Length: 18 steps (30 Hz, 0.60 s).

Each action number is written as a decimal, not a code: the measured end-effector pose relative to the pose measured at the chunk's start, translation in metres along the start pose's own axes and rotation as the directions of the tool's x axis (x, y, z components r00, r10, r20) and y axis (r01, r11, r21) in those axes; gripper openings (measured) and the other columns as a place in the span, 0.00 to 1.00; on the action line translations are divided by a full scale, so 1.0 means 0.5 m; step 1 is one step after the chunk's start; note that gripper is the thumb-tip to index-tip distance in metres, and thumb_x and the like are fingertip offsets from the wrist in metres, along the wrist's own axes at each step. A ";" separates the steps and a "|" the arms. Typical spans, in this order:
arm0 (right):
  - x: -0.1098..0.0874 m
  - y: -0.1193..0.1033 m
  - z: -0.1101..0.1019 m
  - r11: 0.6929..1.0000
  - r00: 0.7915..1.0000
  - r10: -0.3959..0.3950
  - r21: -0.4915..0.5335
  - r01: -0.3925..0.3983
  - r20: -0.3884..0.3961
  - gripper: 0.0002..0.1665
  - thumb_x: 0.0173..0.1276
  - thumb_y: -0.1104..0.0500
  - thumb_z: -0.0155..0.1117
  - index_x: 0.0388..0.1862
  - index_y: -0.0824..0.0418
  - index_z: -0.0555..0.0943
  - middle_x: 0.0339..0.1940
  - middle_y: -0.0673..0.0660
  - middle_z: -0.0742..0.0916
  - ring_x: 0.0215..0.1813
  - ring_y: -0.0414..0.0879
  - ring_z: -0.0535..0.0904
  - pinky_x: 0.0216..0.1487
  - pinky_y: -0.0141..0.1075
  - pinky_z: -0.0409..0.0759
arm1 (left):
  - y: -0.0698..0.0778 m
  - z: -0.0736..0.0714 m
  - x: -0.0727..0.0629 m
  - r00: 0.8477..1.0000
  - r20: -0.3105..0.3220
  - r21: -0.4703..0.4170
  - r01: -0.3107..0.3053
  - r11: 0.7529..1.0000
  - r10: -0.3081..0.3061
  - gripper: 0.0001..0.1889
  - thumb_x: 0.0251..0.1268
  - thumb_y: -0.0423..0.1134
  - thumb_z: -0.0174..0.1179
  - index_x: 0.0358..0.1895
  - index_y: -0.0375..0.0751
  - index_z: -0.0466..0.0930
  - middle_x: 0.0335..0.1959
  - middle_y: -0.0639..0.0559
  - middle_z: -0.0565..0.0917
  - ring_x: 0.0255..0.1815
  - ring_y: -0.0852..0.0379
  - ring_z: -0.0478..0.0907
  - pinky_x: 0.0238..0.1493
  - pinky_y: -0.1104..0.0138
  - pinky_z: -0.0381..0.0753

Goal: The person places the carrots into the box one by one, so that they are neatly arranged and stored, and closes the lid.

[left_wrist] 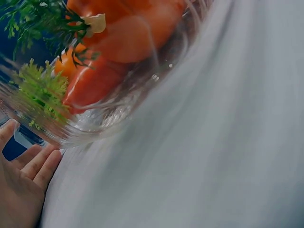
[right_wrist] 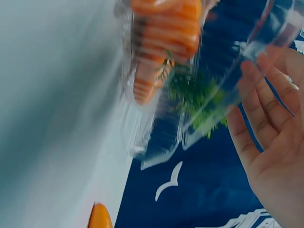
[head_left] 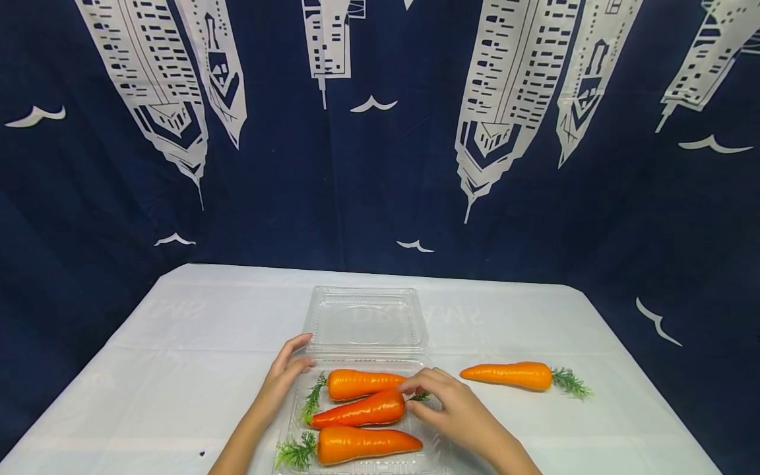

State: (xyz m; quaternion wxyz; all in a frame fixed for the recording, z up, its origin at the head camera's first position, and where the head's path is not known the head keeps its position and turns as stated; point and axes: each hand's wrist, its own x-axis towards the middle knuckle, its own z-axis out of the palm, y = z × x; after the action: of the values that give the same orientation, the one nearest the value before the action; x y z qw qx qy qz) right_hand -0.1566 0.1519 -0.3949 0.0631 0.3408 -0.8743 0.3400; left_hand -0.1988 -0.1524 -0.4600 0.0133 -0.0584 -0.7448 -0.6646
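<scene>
1. The dark blue backdrop (head_left: 380, 165) hung behind everything, white buildings printed on it upside down.
2. The table (head_left: 208, 369) wore a white cover.
3. On it I saw the clear box (head_left: 380, 363), its lid (head_left: 365, 323) folded back; only the right wrist view caught ridges along its wall.
4. The right hand (head_left: 445, 402) had thumb and forefinger at the middle carrot's leafy end; pinching or only touching, I couldn't tell. Its own wrist view added fingers held apart.
5. The left hand (head_left: 282, 379) was spread, fingertips at the box's left edge.
6. Three glossy carrots lay in the box: the near carrot (head_left: 368, 445) and far carrot (head_left: 363, 384) orange, the middle carrot (head_left: 363, 409) redder.
7. A loose carrot (head_left: 510, 375) lay to the right, whole only in the head view.
8. Only the left wrist view showed a pale crown (left_wrist: 95, 23) clearly.
</scene>
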 end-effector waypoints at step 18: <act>-0.007 0.044 -0.053 0.984 0.991 0.097 -0.144 -0.109 -0.088 0.13 0.60 0.55 0.63 0.44 0.41 0.78 0.39 0.39 0.82 0.40 0.33 0.73 0.41 0.34 0.77 | -0.002 0.000 0.000 1.000 -0.007 -0.005 0.000 1.000 0.000 0.23 0.64 0.38 0.49 0.63 0.45 0.62 0.65 0.42 0.62 0.47 0.59 0.74 0.50 0.71 0.73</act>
State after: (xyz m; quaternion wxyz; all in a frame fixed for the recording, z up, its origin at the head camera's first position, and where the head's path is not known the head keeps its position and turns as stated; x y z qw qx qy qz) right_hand -0.1710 0.1825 -0.3882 0.1059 0.2755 -0.9104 0.2900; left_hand -0.1990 -0.1526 -0.4609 0.0160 -0.0560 -0.7432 -0.6666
